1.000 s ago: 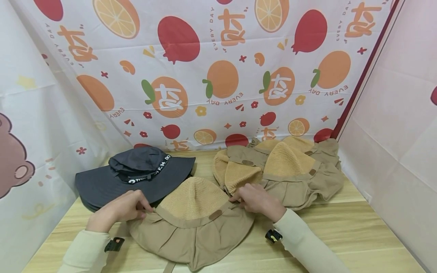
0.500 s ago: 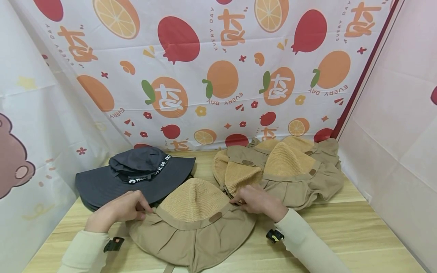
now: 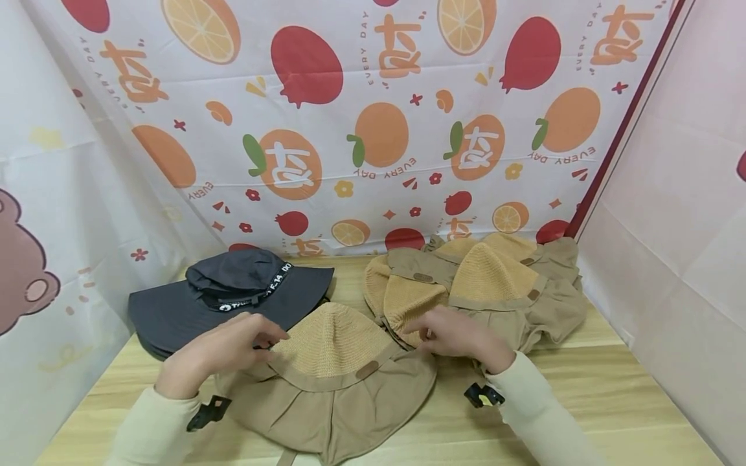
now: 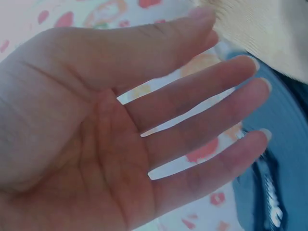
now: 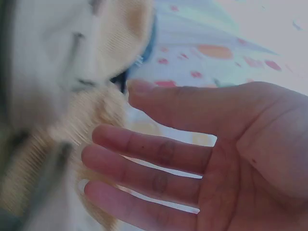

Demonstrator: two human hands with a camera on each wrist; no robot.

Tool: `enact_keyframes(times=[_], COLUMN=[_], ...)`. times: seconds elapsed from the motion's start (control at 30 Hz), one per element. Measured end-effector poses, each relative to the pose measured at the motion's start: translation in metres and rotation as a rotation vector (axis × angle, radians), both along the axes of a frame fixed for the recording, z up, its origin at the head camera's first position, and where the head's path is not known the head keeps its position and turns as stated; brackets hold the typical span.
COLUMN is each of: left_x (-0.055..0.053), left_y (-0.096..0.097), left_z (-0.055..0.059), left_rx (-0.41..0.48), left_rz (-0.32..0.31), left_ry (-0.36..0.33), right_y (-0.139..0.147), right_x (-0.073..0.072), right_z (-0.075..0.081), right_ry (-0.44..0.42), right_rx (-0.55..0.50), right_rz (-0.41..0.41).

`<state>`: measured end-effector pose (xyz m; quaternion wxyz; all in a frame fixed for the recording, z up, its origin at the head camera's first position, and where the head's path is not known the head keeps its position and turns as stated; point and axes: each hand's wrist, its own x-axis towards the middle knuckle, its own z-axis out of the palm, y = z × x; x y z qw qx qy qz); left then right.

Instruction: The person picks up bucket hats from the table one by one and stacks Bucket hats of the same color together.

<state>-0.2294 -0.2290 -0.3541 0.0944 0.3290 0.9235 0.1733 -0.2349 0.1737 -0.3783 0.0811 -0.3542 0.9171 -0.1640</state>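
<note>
A sun hat (image 3: 329,353) with a woven straw crown and pleated khaki brim lies in front of me in the head view, a small brown tag on its band. My left hand (image 3: 224,349) hovers over the left side of this hat, fingertips beside the crown. Its fingers (image 4: 202,101) are extended and hold nothing in the left wrist view. At the hat's right edge is my right hand (image 3: 463,338), overlapping the hats behind it. The right wrist view shows that hand's fingers (image 5: 154,149) extended and slightly spread, with the blurred hat (image 5: 43,62) beyond the fingertips.
Dark navy bucket hats (image 3: 175,314) are stacked at the back left. More straw-and-khaki hats (image 3: 495,278) lie overlapping at the back right. All rest on a wooden table (image 3: 583,401) against a fruit-printed cloth (image 3: 373,77), with a pale cloth wall on either side.
Both hands have let go of the hat's brim. The left hand has risen and moved right toward the crown; the right hand has shifted slightly right. The hat stays nearly in place.
</note>
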Motion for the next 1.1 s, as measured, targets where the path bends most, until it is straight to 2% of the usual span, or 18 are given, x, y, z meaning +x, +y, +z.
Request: enact_keyframes(times=[0.1, 0.2, 0.33, 0.53, 0.7, 0.8, 1.1], left_x=[0.000, -0.003, -0.012, -0.023, -0.029, -0.035, -0.052], left_y=[0.021, 0.044, 0.077, 0.128, 0.166, 0.190, 0.249], left_z=[0.009, 0.017, 0.025, 0.028, 0.024, 0.023, 0.020], left_rx=[0.008, 0.016, 0.007, -0.016, 0.000, -0.018, -0.141], left_rz=[-0.006, -0.029, -0.076, -0.130, -0.187, -0.210, -0.195], left_ry=[0.004, 0.010, 0.016, 0.000, -0.045, -0.046, -0.027], right_y=[0.016, 0.036, 0.061, 0.084, 0.093, 0.098, 0.105], right_x=[0.003, 0.007, 0.012, 0.019, 0.023, 0.025, 0.030], right_z=[0.018, 0.035, 0.046, 0.051, 0.051, 0.052, 0.058], right_ry=[-0.049, -0.059, 0.004, 0.026, 0.015, 0.010, -0.024], right_rx=[-0.018, -0.043, -0.062, -0.035, -0.037, -0.041, -0.041], right_rz=[-0.091, -0.156, -0.182, -0.255, -0.267, -0.278, -0.311])
